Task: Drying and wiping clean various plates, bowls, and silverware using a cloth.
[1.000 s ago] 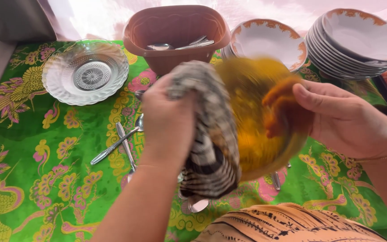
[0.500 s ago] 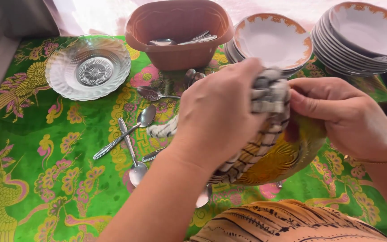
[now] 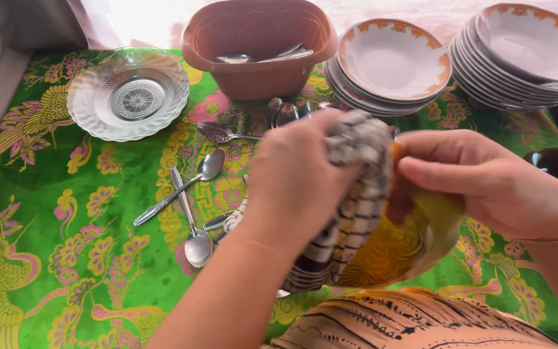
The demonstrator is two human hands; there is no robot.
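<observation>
Head view: left hand (image 3: 292,187) presses a striped cloth (image 3: 350,194) against an amber glass bowl (image 3: 402,245), centre-right of frame; right hand (image 3: 485,181) pinches the bowl's rim. Wiping looks midway. Loose spoons (image 3: 195,187) on the green tablecloth (image 3: 66,213) seem still to do; stacked plates (image 3: 389,61) upper right. Bowl's inside hidden by the cloth.

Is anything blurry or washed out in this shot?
In the head view, the top edge behind the brown tub is blown out by bright backlight; the left hand and striped cloth are slightly motion-smeared, while the spoons and glass dish stay sharp.
</observation>
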